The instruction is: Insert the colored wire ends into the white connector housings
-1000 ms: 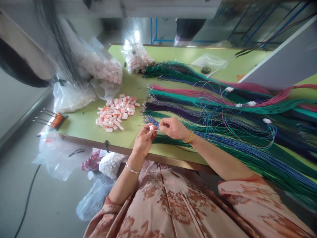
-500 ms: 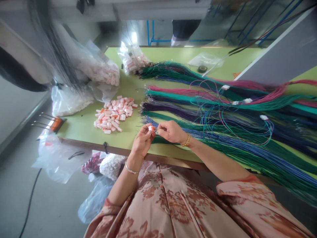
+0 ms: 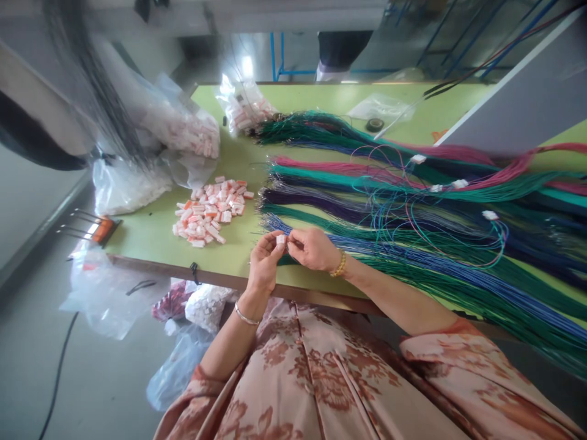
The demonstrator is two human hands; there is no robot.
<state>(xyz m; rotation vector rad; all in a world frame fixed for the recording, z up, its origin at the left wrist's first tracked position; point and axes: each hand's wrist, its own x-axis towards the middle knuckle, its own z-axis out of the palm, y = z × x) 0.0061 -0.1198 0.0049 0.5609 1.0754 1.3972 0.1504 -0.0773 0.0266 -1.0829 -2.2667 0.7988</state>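
Note:
Between the thumb and fingers of my left hand [image 3: 265, 260] is a small white plastic connector housing [image 3: 280, 239]. My right hand [image 3: 316, 249] is closed in a pinch against its right side, on what looks like a thin wire, mostly hidden by the fingers. Both hands are over the front part of the green table [image 3: 156, 238]. Left of them lies a heap of white and orange connector housings [image 3: 208, 211]. Beyond and beside my right hand stretch bundles of wires in blue [image 3: 394, 253], green, purple and pink [image 3: 316, 168].
Wires with white connectors [image 3: 490, 215] lie across the bundles. Plastic bags of housings [image 3: 247, 110] stand at the back left. An orange block with metal prongs [image 3: 104, 231] is at the left edge. Black tape [image 3: 375, 125] lies near a grey panel [image 3: 518, 91]. Bags [image 3: 177, 366] sit below the table.
My right hand has moved slightly left, closing the gap to the housing. The housing has turned a little in my left fingers, showing more of a white face.

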